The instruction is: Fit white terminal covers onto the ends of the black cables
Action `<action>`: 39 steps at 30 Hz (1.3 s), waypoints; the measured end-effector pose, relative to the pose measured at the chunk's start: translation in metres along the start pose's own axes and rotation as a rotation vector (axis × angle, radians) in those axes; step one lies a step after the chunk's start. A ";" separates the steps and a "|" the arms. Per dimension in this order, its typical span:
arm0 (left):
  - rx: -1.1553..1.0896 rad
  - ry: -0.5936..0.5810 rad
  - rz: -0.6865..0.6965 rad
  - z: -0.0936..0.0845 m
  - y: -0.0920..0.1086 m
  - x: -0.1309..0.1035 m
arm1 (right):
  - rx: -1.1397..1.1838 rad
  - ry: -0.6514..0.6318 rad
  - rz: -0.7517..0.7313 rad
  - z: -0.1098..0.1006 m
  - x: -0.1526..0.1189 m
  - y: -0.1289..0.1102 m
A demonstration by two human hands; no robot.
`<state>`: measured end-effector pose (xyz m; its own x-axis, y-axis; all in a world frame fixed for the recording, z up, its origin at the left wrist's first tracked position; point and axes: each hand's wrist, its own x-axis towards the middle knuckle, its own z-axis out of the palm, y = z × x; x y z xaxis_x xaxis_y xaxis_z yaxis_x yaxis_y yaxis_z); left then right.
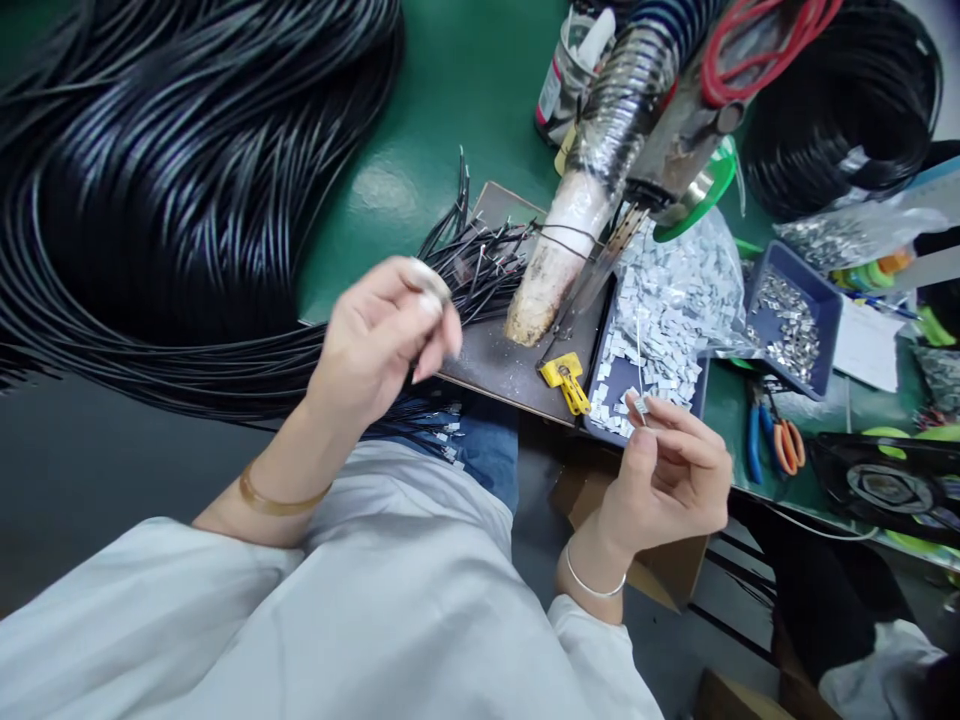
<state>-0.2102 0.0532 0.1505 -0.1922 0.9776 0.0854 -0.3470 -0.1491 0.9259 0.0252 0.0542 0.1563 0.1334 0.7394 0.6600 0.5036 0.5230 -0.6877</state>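
My left hand (386,335) is closed in a pinch in front of the black cable ends (480,265); what its fingertips hold is too blurred to make out. My right hand (667,465) pinches a small connector (640,407) between thumb and fingers, at the front edge of a blue tray (705,392) full of small white connectors (652,350). Between my hands, a yellow clamp (566,380) sits at the board's edge. Above it a whitish nozzle (559,250) on a ribbed hose points down at the brown board (510,375).
A big bundle of black cables (187,170) covers the left. To the right are a bin of metal parts (795,320), pliers (759,430), a black fan-like device (892,485) and a co-worker's sleeve (874,660). A jar (562,90) stands at the back.
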 end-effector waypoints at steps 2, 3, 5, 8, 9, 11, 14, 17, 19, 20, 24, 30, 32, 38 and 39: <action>-0.021 -0.328 -0.247 0.005 0.002 -0.010 | -0.016 -0.083 0.027 0.001 -0.002 -0.004; -0.007 -0.456 -0.375 0.009 0.002 -0.014 | -0.025 -0.139 0.038 0.002 -0.004 -0.005; 0.041 -0.514 -0.519 0.019 -0.003 -0.019 | -0.003 -0.254 0.070 0.006 -0.008 -0.006; 0.074 -0.397 -0.528 0.031 -0.012 -0.019 | 0.109 -0.378 0.150 0.015 -0.014 -0.003; 0.079 -0.369 -0.515 0.034 -0.014 -0.018 | 0.139 -0.404 0.180 0.018 -0.015 -0.002; 0.087 -0.349 -0.493 0.036 -0.017 -0.017 | 0.173 -0.435 0.227 0.023 -0.017 0.001; 0.091 -0.341 -0.465 0.035 -0.017 -0.016 | 0.185 -0.452 0.255 0.026 -0.017 0.003; 0.091 -0.330 -0.452 0.035 -0.016 -0.016 | 0.180 -0.449 0.232 0.026 -0.017 0.003; 0.097 -0.323 -0.442 0.036 -0.016 -0.016 | 0.179 -0.441 0.206 0.025 -0.017 0.003; 0.101 -0.322 -0.438 0.037 -0.015 -0.016 | 0.180 -0.439 0.197 0.025 -0.017 0.003; 0.110 -0.328 -0.442 0.038 -0.015 -0.014 | 0.148 -0.453 0.166 0.023 -0.015 0.002; 0.110 -0.361 -0.452 0.035 -0.018 -0.013 | 0.084 -0.444 0.092 0.023 -0.016 0.002; 0.110 -0.364 -0.456 0.035 -0.020 -0.013 | 0.104 -0.454 0.121 0.023 -0.017 0.003; 0.091 -0.362 -0.422 0.032 -0.025 -0.014 | 0.227 -0.461 0.276 0.024 -0.018 0.005; 0.085 -0.368 -0.415 0.030 -0.026 -0.014 | 0.275 -0.466 0.311 0.024 -0.018 0.006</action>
<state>-0.1704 0.0475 0.1363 0.2827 0.9415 -0.1836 -0.2476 0.2566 0.9343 0.0052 0.0545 0.1331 -0.1797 0.9493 0.2579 0.2543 0.2981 -0.9200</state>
